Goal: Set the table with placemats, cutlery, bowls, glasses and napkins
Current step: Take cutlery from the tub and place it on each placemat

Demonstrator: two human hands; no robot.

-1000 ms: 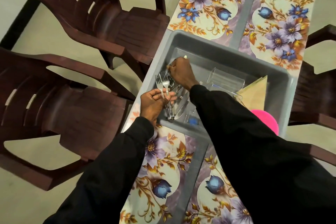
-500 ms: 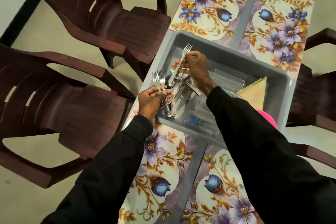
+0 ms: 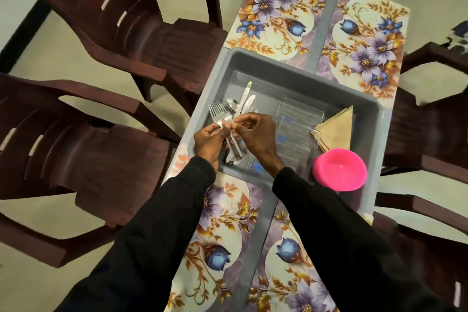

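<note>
Big picture first: dark brown chairs [image 3: 121, 38] ring the desk [image 3: 321, 33], two of them over at 9 and 10 o'clock. Four floral placemats [image 3: 273, 7] are already down, a pair at 12 o'clock and a pair at 6. Between them sits the grey tub [image 3: 304, 71], and that's where you're working.

Inside it, there's a pink bowl [image 3: 339, 170] in the corner at 4 o'clock, tan napkins [image 3: 336, 129] at 3, and clear glasses [image 3: 298, 119] lying in the middle.

Now the hands. Your left hand [image 3: 207, 142] is curled round a fan of forks [image 3: 217, 111], tines pointing to 11 o'clock. Your right hand [image 3: 258, 134] comes in from 3 o'clock, thumb and forefinger pinched on the same stems.

Here's what counts: the knives [image 3: 245, 99] and spoon [image 3: 231, 104] lie in the tub right under and just beyond both hands. Their long axes run from 6 towards 12 or 1 o'clock, handles nearest you. I'd say the right hand has the shorter reach once it lets go.

Writing? Only small blue marks on the glasses, too blurred to read.
</note>
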